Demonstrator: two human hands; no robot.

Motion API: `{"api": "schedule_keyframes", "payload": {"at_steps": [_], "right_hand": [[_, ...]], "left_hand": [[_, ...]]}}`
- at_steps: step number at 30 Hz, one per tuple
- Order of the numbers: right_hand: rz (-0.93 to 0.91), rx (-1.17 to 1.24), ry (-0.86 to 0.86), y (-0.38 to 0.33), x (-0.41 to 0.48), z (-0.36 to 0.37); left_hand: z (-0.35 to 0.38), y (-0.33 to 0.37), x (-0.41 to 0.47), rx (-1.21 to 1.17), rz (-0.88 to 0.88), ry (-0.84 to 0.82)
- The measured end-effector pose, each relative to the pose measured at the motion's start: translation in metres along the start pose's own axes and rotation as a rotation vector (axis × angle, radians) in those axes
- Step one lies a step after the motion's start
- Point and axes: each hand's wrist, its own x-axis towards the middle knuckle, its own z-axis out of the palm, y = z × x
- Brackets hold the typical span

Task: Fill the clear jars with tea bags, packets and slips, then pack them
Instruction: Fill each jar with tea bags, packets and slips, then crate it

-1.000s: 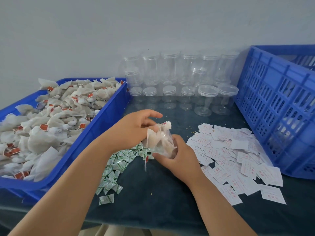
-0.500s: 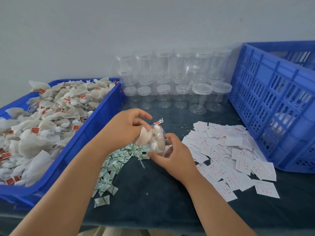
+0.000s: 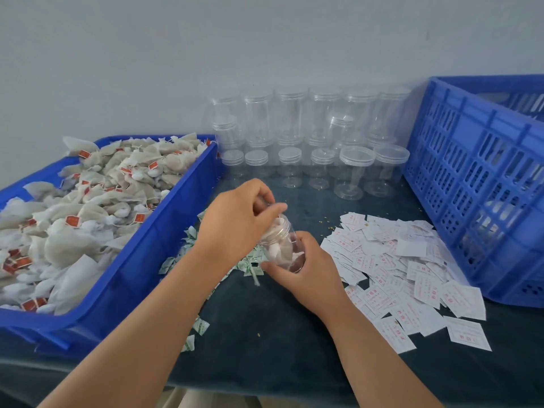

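- While the right hand (image 3: 306, 275) grips the jar (image 3: 291, 245) just right of the blue tray (image 3: 141, 254), we find its long axis tilted, mouth up toward the tray.
- The left hand (image 3: 235, 222), nearer the tray, curls its fingers (image 3: 262, 189) over that mouth onto the tea bags (image 3: 275, 251); we cannot tell pinch from press.
- We judge the next push runs down the axis, away from the tray.

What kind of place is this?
Probably a small hand-packing station for tea: a blue bin heaped with tea bags, rows of empty clear jars, and a pile of printed slips.
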Motion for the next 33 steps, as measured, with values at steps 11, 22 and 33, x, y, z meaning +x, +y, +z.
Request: {"api": "schedule_keyframes", "payload": {"at_steps": [11, 22, 33], "right_hand": [[-0.018, 0.027, -0.014, 0.002, -0.001, 0.001], [-0.029, 0.072, -0.006, 0.000, -0.003, -0.002], [-0.009, 0.137, 0.028, 0.000, -0.002, -0.002]], "left_hand": [[-0.016, -0.007, -0.025, -0.103, -0.010, -0.337], [-0.017, -0.001, -0.029, 0.022, 0.058, -0.265], [-0.010, -0.022, -0.032, -0.205, 0.003, -0.032]]}}
